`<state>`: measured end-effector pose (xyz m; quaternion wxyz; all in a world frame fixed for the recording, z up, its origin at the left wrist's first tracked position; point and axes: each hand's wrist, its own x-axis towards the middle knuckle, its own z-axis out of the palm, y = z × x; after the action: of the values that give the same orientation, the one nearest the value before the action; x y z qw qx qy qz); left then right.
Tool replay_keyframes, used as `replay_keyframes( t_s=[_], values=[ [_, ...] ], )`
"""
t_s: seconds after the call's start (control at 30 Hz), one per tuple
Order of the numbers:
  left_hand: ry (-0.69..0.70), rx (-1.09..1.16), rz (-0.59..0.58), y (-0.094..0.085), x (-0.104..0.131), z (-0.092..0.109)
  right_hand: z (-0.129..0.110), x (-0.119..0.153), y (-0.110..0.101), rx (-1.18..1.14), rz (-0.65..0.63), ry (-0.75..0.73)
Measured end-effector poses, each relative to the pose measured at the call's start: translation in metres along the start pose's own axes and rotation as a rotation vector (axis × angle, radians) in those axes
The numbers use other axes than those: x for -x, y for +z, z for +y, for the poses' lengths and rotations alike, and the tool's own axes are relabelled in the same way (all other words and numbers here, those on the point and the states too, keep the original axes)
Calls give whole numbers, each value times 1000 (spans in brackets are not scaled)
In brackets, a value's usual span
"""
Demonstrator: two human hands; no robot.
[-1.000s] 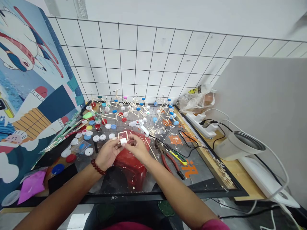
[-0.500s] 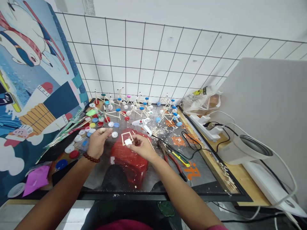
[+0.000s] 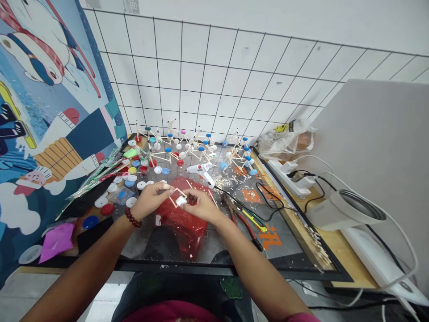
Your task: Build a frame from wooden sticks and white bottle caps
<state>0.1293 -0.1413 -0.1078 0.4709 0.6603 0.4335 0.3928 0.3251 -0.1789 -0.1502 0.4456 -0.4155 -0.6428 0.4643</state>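
A small square frame of thin wooden sticks point(image 3: 181, 192) with a white cap point(image 3: 181, 201) at its lower side is between my hands, above a red plastic stool point(image 3: 187, 226). My right hand point(image 3: 203, 206) pinches the frame's right side beside the cap. From the left, my left hand point(image 3: 151, 199) has its thumb and fingers pressed together at the frame's upper left corner. Behind the hands, a white glue gun point(image 3: 202, 171) lies on the table with its nozzle to the left.
Several stick-and-cap models point(image 3: 201, 145) stand at the back by the tiled wall. Loose caps point(image 3: 101, 202) lie on the left. Red-handled pliers point(image 3: 246, 228) and a yellow cutter point(image 3: 254, 220) lie right of the stool, near the black cord point(image 3: 261, 218). A power strip point(image 3: 290, 179) stands far right.
My left hand has moved right to the frame and closed on its corner. The frame has tilted in my right hand. The view has shifted slightly.
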Motion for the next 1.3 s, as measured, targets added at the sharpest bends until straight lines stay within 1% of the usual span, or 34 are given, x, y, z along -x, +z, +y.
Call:
replay_keyframes(
  t_s=[0.17,0.3,0.4,0.5,0.63,0.9,1.0,1.07,1.2,1.3],
  values=[
    [-80,36,26,1,0,0,7,-1,0,32,19,10],
    [-61,-31,1,1,-1,-6,15,-3,-1,50,26,25],
    [-56,-61,-5,2,-2,-9,21,-3,-2,64,47,7],
    [-76,-64,-14,2,-3,-9,24,-3,-2,44,74,-11],
    [-100,-83,-21,2,-3,-9,27,-3,-1,12,87,12],
    [-136,-80,-11,0,-3,-14,30,-4,1,48,101,13],
    [-148,-79,-31,0,-4,-19,28,-4,2,112,108,3],
    [-158,-91,-47,1,-5,-22,24,-2,2,198,102,-5],
    [-173,-110,-58,2,-6,-25,12,2,3,396,101,-15],
    [-174,-103,-70,3,-5,-25,3,4,3,489,130,-10]
  ],
)
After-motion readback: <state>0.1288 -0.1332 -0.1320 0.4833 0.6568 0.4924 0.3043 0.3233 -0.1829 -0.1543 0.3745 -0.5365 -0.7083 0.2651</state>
